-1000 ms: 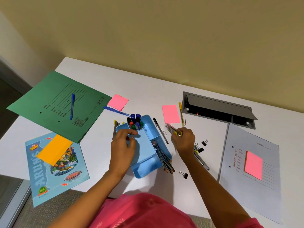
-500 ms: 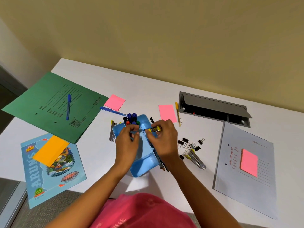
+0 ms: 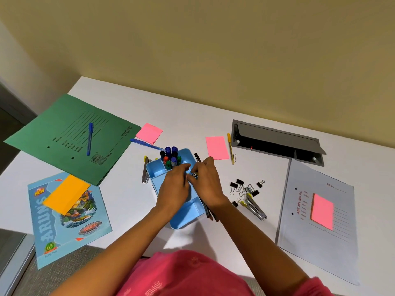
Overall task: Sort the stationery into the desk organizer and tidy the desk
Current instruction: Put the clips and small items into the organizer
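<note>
The blue desk organizer (image 3: 181,220) stands at the desk's middle. Markers (image 3: 171,155) fill its back compartment and pencils (image 3: 209,213) lie in its right one. Both hands meet above it. My right hand (image 3: 206,183) pinches a small metal file fastener (image 3: 194,174), and the fingertips of my left hand (image 3: 174,189) pinch the same piece from the left. Most of the fastener is hidden by the fingers. Loose on the desk are black binder clips (image 3: 245,188), more metal fasteners (image 3: 255,207), a blue pen (image 3: 147,144) and a yellow pen (image 3: 230,148).
A green folder (image 3: 70,135) with a blue pen (image 3: 89,138) lies far left, above a book (image 3: 70,218) with an orange note (image 3: 66,194). Pink notes (image 3: 149,133) (image 3: 217,147) lie behind the organizer. A grey folder (image 3: 316,231) and an open cable hatch (image 3: 277,142) are at the right.
My right hand lifted a fastener from the desk right of the organizer and carried it left over the organizer. My left hand rose from the organizer to meet it.
</note>
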Available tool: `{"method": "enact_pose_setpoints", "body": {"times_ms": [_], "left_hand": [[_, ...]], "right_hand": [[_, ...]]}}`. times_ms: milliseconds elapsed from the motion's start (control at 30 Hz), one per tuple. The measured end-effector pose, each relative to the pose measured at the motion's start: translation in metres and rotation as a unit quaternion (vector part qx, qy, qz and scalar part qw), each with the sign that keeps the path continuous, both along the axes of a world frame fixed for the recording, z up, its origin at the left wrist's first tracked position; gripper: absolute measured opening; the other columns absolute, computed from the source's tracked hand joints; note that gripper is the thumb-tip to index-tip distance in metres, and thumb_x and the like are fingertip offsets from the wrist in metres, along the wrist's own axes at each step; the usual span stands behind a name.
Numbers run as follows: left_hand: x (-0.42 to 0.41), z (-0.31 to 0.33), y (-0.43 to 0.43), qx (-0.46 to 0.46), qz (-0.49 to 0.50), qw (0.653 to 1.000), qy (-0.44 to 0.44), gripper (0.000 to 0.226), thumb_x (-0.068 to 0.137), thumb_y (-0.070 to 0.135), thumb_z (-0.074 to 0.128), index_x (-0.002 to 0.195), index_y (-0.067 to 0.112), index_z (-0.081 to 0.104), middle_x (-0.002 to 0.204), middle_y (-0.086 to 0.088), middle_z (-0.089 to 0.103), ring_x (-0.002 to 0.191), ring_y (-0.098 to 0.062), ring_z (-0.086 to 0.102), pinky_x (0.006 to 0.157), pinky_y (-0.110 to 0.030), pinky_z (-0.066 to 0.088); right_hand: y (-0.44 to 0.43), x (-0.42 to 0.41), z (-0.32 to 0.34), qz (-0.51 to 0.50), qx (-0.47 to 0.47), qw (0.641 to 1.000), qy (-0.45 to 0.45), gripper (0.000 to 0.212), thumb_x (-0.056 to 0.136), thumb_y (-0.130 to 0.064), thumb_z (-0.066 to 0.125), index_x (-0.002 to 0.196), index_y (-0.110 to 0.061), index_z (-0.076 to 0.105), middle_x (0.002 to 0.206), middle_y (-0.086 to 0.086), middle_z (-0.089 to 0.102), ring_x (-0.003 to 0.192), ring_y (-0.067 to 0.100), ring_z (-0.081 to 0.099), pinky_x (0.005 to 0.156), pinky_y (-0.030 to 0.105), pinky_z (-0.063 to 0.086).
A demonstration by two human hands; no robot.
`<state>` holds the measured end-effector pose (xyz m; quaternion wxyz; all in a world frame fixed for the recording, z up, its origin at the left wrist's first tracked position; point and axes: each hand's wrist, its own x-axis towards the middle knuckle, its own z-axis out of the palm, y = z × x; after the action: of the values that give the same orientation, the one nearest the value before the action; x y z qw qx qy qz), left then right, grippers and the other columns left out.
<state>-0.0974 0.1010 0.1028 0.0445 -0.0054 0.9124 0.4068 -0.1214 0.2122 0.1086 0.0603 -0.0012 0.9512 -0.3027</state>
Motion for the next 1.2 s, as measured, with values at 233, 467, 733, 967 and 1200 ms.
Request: {"method": "enact_pose_setpoints", "body": {"times_ms": [233,467,733,967,1200], "left_hand": [[-0.003,0.004,0.002,-0.099,-0.071,0.992,0.022,0.044,0.09,0.005,0.052,0.133,0.01,0.049,0.129,-0.01,0.054,0.115,-0.03,0.047,0.092,-0.037,0.043],[-0.008,0.006,0.004,-0.136,-0.087,0.987,0.004,0.049,0.09,0.008,0.052,0.139,0.01,0.043,0.135,-0.012,0.049,0.122,-0.029,0.041,0.099,-0.034,0.037],[-0.006,0.003,0.006,-0.078,-0.059,0.995,0.0,0.046,0.09,0.002,0.05,0.135,0.009,0.048,0.131,-0.013,0.053,0.122,-0.029,0.042,0.098,-0.034,0.038],[-0.005,0.002,0.011,-0.014,-0.007,1.0,-0.016,0.037,0.092,0.002,0.048,0.128,0.005,0.056,0.124,-0.015,0.059,0.122,-0.031,0.047,0.098,-0.036,0.041],[-0.002,0.004,0.01,-0.004,0.017,1.0,-0.002,0.035,0.093,0.003,0.047,0.125,0.007,0.058,0.124,-0.01,0.061,0.12,-0.027,0.049,0.098,-0.033,0.041]], "right_hand": [[0.002,-0.001,0.0,-0.016,-0.035,0.999,0.007,0.016,0.089,-0.013,0.063,0.101,-0.004,0.062,0.11,0.01,0.041,0.088,0.018,0.051,0.079,0.022,0.045],[0.038,0.006,0.007,-0.113,-0.081,0.984,0.109,0.016,0.091,-0.005,0.058,0.104,-0.012,0.064,0.102,0.002,0.044,0.085,0.009,0.049,0.066,0.0,0.033],[0.116,0.055,-0.065,-0.191,0.096,0.974,0.068,0.052,0.049,0.021,0.053,0.097,0.0,0.059,0.091,0.017,0.057,0.077,0.028,0.049,0.064,0.022,0.025],[0.127,0.082,-0.082,-0.205,0.168,0.964,0.004,0.051,0.064,0.002,0.079,0.11,-0.001,0.056,0.094,0.015,0.058,0.083,0.033,0.055,0.069,0.041,0.047],[0.131,0.076,-0.084,-0.196,0.141,0.969,0.052,0.035,0.073,-0.002,0.075,0.104,-0.003,0.058,0.09,0.013,0.058,0.079,0.032,0.058,0.066,0.041,0.05]]}}
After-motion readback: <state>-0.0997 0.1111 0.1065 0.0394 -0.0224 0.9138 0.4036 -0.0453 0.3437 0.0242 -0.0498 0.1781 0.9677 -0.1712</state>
